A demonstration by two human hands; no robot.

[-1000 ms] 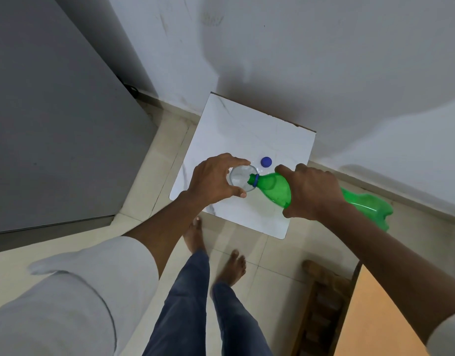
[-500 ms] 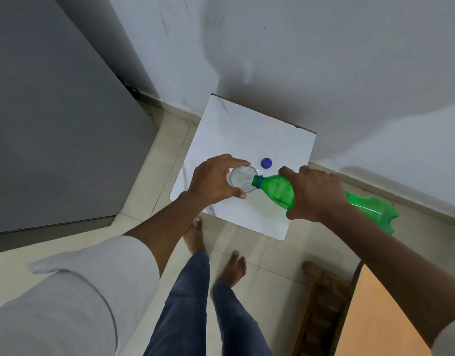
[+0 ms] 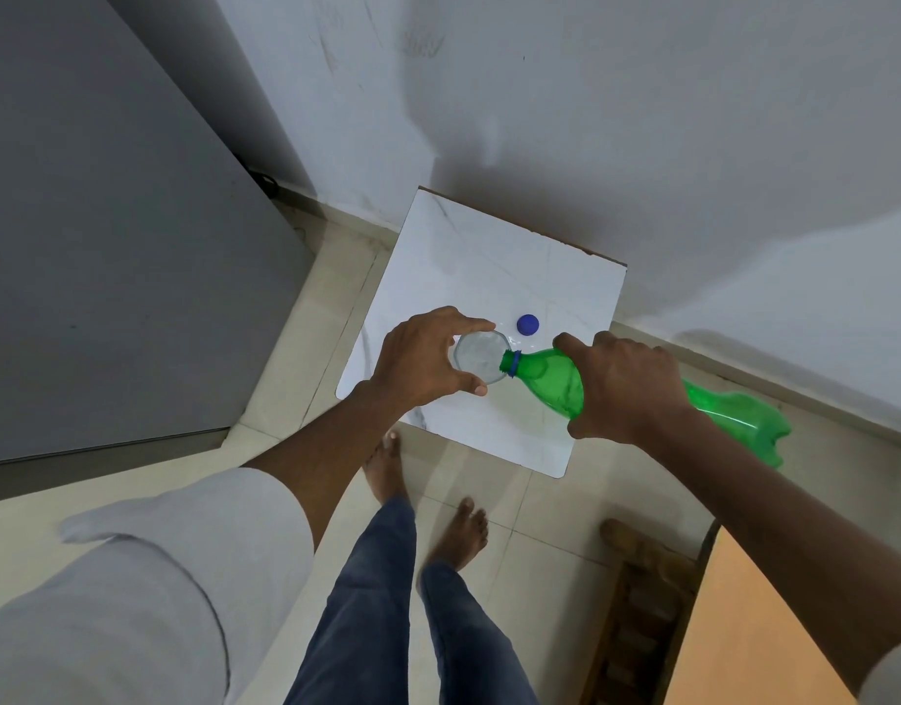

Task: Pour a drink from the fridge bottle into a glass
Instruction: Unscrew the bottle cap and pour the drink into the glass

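Note:
A clear glass [image 3: 476,354] stands on a small white marble-topped table [image 3: 469,267]. My left hand [image 3: 420,361] wraps around its left side and holds it. A green plastic bottle [image 3: 553,381] lies tilted nearly flat, its open mouth with a blue neck ring resting over the glass's right rim. My right hand [image 3: 621,386] grips the bottle around its middle, and the bottle's base sticks out to the right behind my wrist. The bottle's blue cap [image 3: 528,324] lies on the table just behind the glass.
The grey fridge [image 3: 97,256] fills the left side. A white wall runs behind the table. My bare feet [image 3: 458,531] stand on beige floor tiles just in front of the table. A wooden chair [image 3: 636,602] and an orange tabletop [image 3: 759,633] sit at the lower right.
The bottle has drawn slightly to the right and its base has dropped a little lower. My left hand stays on the glass.

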